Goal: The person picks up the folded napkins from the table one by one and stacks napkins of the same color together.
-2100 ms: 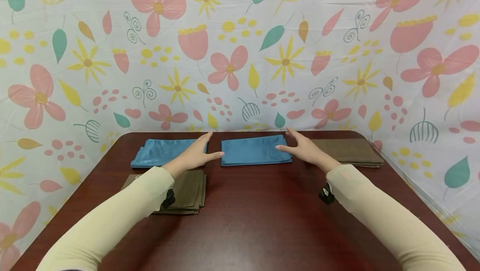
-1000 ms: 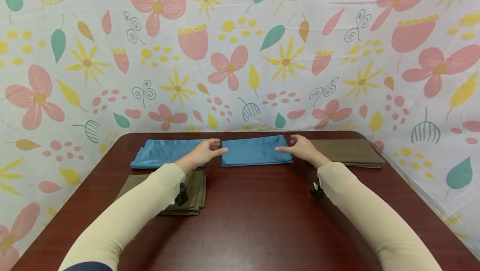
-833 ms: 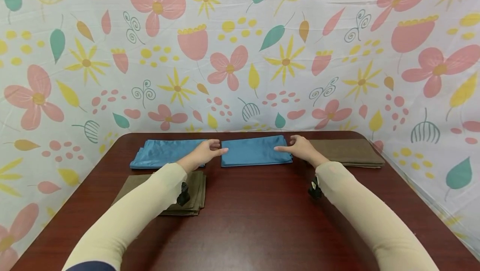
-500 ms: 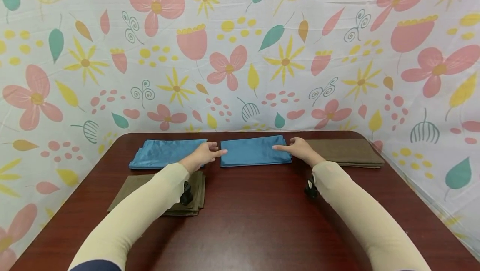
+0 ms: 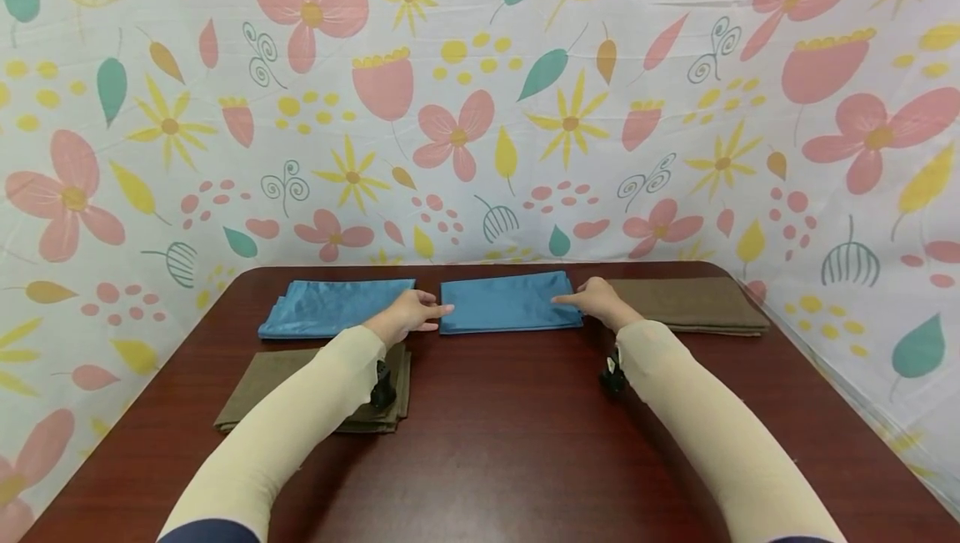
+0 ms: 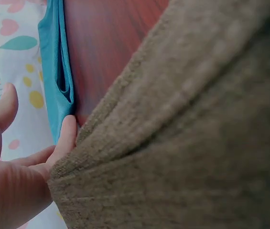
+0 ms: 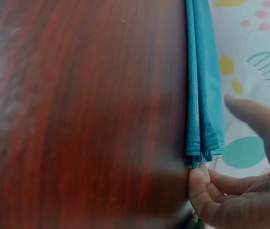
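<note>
A folded blue cloth (image 5: 501, 304) lies at the middle of the table's far side, with one hand at each short end. My left hand (image 5: 408, 315) is at its left end, thumb spread over the corner; in the left wrist view, a fingertip of the left hand (image 6: 17, 186) meets the folded end of the blue cloth (image 6: 52, 62). At the right end my right hand (image 5: 602, 303) has its thumb over the top. Seen from the right wrist, the fingertips of the right hand (image 7: 249, 195) touch the layered end of the blue cloth (image 7: 210, 81), while the thumb stands apart.
Another blue cloth (image 5: 322, 308) lies folded at the back left. In front of it is a stack of brown cloths (image 5: 273, 376), partly under my left forearm. Folded brown cloth (image 5: 682, 304) sits at the back right. A flowered curtain (image 5: 480, 109) hangs behind the dark table (image 5: 495, 443).
Both hands have come down to the ends of the middle blue cloth, the left one moving right and toward me. The forearms have drawn closer together. The cloths have stayed put.
</note>
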Available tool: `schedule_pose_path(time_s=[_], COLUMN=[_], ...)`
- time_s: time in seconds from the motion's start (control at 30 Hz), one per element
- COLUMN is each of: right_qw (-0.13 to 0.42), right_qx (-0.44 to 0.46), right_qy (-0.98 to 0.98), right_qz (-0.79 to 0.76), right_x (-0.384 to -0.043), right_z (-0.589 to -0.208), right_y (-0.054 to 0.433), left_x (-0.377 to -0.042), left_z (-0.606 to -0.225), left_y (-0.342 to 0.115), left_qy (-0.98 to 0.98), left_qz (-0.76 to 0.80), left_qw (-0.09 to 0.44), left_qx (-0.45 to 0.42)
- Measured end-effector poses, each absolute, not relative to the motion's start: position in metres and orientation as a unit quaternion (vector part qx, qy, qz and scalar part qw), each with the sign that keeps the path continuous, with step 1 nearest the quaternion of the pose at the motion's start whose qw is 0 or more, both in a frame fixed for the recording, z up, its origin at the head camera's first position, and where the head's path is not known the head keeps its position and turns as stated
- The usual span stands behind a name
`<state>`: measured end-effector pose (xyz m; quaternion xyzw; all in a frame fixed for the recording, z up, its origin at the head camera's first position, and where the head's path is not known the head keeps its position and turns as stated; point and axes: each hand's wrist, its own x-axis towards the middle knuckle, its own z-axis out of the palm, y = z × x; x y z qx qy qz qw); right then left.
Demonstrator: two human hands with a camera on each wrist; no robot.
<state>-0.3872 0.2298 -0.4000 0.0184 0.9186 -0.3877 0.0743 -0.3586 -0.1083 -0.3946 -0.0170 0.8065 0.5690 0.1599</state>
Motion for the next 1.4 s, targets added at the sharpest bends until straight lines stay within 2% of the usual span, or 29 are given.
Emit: schedule_pose_path(time_s=[0.33, 0.5, 0.87, 1.4], right_qw=[0.038, 0.039, 0.068, 0.126], right_qx=[0.059, 0.068, 0.069, 0.122], right_qy=[0.924, 0.928, 0.923, 0.846], right_qz=[-0.375, -0.365, -0.372, -0.504], right_x=[-0.384, -0.386, -0.396, -0.390], right_z=[-0.395, -0.397, -0.399, -0.392], right_y=[0.227, 0.226, 0.230, 0.238], left_x=[-0.368, -0.371, -0.380, -0.387], left_z=[-0.394, -0.393, -0.392, -0.397], left_y=[-0.108, -0.109, -0.109, -0.108], left_qy=[0.805, 0.805, 0.824, 0.785], left_qz=[0.563, 0.560, 0.535, 0.583], left_qw=[0.183, 0.192, 0.184, 0.202], left_qx=[-0.018, -0.021, -0.034, -0.058])
